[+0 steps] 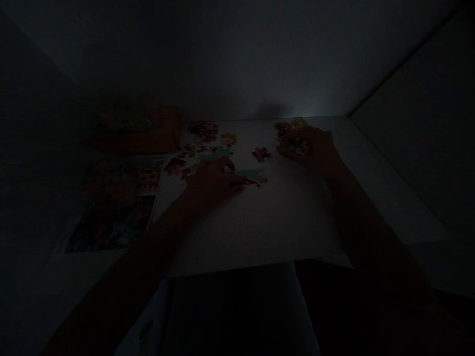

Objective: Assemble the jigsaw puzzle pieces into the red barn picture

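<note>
Probably light and stiff, the jigsaw strip (pixel 256 174), green along its top, is seen lying on the white counter (pixel 274 227), just beyond the fingertips of the left hand (pixel 215 180). Thin card is suggested by its look, so little weight should be felt. Its joins may be strained if one end is lifted alone; it would be better slid flat, with fingers laid along both long edges, or supported from beneath. The interlocking tabs would be the parts most easily bent. By the left hand the strip's near left end is reached, fingers curved and partly parted; whether anything is pinched cannot be told in such dim light.

Just beyond the strip, a small multicoloured cluster (pixel 261 154) is set apart, best taken by opposite edges. Farther right, the mixed heap (pixel 284 129) is partly covered by the right hand (pixel 313 148), its thumb and fingers curled; whether a piece is gripped there cannot be made out. From such a heap, single pieces could be slipped easily.

On the left, a green piece (pixel 222 152) and a darker heap (pixel 203 131) are seen, with printed sheets (pixel 111 227) and an orange box (pixel 148 141) placed beyond them.
</note>
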Motion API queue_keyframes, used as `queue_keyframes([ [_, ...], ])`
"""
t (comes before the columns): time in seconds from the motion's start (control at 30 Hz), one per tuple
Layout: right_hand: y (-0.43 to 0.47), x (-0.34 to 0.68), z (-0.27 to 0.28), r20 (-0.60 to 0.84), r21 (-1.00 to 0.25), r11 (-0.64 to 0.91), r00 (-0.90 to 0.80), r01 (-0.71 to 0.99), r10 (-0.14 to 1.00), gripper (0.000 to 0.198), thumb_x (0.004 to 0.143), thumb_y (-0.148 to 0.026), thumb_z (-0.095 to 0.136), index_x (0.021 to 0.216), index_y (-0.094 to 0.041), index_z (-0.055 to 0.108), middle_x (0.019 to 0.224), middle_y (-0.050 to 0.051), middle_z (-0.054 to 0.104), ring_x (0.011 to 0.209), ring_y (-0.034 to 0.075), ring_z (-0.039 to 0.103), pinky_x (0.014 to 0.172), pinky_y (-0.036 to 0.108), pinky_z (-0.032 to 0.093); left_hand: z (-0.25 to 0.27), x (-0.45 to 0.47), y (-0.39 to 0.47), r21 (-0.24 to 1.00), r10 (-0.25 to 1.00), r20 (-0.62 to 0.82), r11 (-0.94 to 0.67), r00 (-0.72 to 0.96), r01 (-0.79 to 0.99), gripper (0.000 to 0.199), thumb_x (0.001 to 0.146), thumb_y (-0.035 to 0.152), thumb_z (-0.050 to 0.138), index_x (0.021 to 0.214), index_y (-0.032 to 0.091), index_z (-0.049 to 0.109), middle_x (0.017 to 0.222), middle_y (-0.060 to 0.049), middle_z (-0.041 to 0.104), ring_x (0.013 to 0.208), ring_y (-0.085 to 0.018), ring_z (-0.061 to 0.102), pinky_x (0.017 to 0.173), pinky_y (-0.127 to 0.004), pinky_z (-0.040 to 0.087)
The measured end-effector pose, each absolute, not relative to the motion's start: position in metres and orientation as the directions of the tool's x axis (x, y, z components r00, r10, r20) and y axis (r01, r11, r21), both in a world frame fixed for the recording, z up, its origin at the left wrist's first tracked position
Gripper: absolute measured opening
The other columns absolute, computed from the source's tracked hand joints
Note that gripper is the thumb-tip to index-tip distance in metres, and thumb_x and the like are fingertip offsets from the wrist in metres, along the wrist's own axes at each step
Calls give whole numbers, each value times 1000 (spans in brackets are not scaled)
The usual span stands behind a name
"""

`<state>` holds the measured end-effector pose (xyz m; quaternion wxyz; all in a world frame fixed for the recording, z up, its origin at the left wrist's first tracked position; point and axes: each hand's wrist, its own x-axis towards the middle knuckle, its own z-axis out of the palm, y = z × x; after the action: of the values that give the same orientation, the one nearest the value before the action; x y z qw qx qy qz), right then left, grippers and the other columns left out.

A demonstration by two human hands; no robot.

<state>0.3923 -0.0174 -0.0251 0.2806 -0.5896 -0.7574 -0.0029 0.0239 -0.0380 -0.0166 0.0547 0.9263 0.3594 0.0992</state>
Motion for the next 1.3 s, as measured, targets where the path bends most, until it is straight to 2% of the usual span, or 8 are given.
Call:
queue_keyframes([
  [0.23,-20,407,-33,269,-356,315,-227,880,936,63,91,-78,81,133,-30,81,137,9,74,129,42,70,124,69,39,-14,16,-35,240,759,232,-651,608,720,46,108,61,74,143,32,79,141,-11,72,130,-34,66,122,-59,38],
  [0.37,-20,404,-35,289,-390,389,-290,835,912,66,94,-77,78,137,-28,78,141,11,73,125,39,72,120,66,46,-4,2,-25,218,872,202,-485,447,847,47,109,57,71,144,26,75,147,-14,69,141,-38,60,126,-62,34],
  [0.5,-18,390,-36,320,-390,388,-272,835,908,61,93,-73,78,130,-24,81,133,11,75,117,37,74,113,60,53,2,-14,-15,188,945,98,-324,311,927,58,99,71,77,132,23,75,140,-17,71,135,-43,63,124,-63,38],
  [0.67,-20,372,-38,334,-368,406,-289,836,897,49,97,-67,78,125,-27,82,130,10,75,126,37,70,118,60,50,0,-24,-11,158,946,47,-324,321,933,71,87,79,85,128,22,74,144,-19,68,137,-47,61,122,-68,41],
  [0.9,-26,365,-40,379,-398,433,-285,808,880,55,101,-77,70,121,-27,81,127,11,75,129,37,68,114,59,54,-3,-21,-13,184,963,47,-271,267,945,90,93,77,80,160,21,60,161,-24,60,150,-50,54,129,-73,34],
  [1.07,-10,341,-32,367,-418,416,-268,808,891,55,101,-77,70,123,-28,82,123,11,76,115,35,71,106,56,56,-4,-22,-11,234,950,40,-311,311,921,74,99,69,76,155,24,65,163,-20,60,151,-46,53,129,-70,36],
  [1.2,18,308,-35,331,-332,405,-297,852,896,53,102,-75,70,124,-27,82,124,12,76,125,39,67,124,70,36,-7,-24,-7,286,954,58,-299,295,910,60,99,63,79,145,26,72,157,-18,64,147,-44,57,126,-68,39],
  [1.3,23,277,-41,317,-282,393,-302,875,899,52,102,-70,72,130,-28,80,136,12,72,135,42,60,124,72,30,-9,-26,-4,297,953,73,-301,293,906,49,100,60,79,136,26,75,148,-17,69,141,-43,60,125,-68,39],
])
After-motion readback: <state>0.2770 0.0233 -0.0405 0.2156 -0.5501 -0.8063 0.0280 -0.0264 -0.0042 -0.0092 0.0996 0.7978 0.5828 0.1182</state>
